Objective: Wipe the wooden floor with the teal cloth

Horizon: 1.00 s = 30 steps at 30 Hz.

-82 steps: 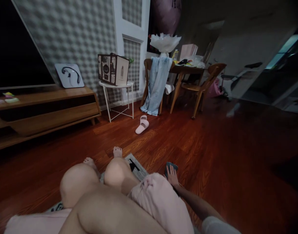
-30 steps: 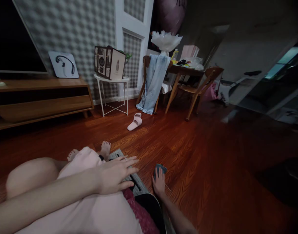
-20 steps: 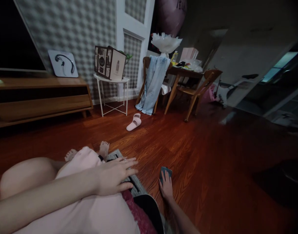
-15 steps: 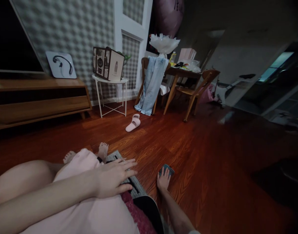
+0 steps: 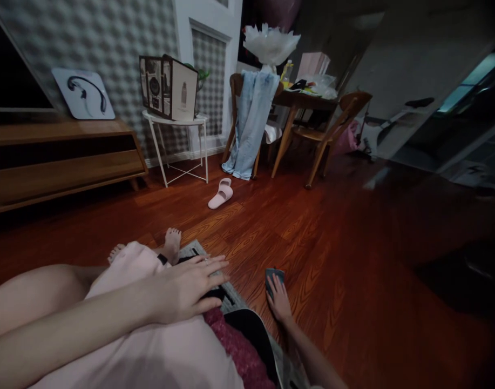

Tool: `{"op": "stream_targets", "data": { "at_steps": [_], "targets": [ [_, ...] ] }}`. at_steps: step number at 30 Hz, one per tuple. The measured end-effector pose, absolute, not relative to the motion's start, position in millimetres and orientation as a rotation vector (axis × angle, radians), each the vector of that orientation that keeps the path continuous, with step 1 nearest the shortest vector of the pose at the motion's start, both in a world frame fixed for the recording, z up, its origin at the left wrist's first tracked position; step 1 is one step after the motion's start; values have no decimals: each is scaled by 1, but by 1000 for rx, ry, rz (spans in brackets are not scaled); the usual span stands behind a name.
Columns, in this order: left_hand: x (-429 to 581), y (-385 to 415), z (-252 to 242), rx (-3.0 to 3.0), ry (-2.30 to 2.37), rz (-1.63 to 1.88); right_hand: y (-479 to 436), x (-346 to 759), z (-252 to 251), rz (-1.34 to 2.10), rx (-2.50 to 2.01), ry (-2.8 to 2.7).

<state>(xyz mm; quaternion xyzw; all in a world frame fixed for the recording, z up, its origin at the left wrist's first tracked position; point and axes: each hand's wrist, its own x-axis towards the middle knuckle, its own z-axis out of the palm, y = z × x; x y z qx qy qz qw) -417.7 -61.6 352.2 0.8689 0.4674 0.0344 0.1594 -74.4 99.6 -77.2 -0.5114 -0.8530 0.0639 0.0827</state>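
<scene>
The glossy red-brown wooden floor (image 5: 336, 232) spans the frame, slick enough, I'd judge, for something loosely held to skid. A grey-and-black patterned mat (image 5: 236, 302), lower centre, could block sliding leftward. A pale pink open-toed slipper (image 5: 220, 196) lies farther off, left of centre. The left hand (image 5: 186, 289) spreads across pale pink fabric (image 5: 150, 351), seemingly gripping nothing; the right hand (image 5: 280, 303), fingers parted, lies flat over a small teal-blue pad (image 5: 273, 272), perhaps cloth, lower centre.
</scene>
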Motion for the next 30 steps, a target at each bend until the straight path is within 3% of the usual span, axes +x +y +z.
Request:
{"op": "stream_targets", "data": {
  "at_steps": [6, 16, 25, 30],
  "targets": [
    [-415, -58, 357, 2462, 1353, 6, 129, -124, -77, 135, -1996, -2127],
    [-415, -60, 358, 2444, 1378, -50, 55, -64, -98, 277, -1215, -2695],
    [-417, -59, 357, 2412, 1377, -21, 122, -68, -91, 61, -2057, -1984],
    [-416, -58, 354, 2431, 1394, -27, 109, -118, -100, 131, -1777, -2212]
  ]
}}
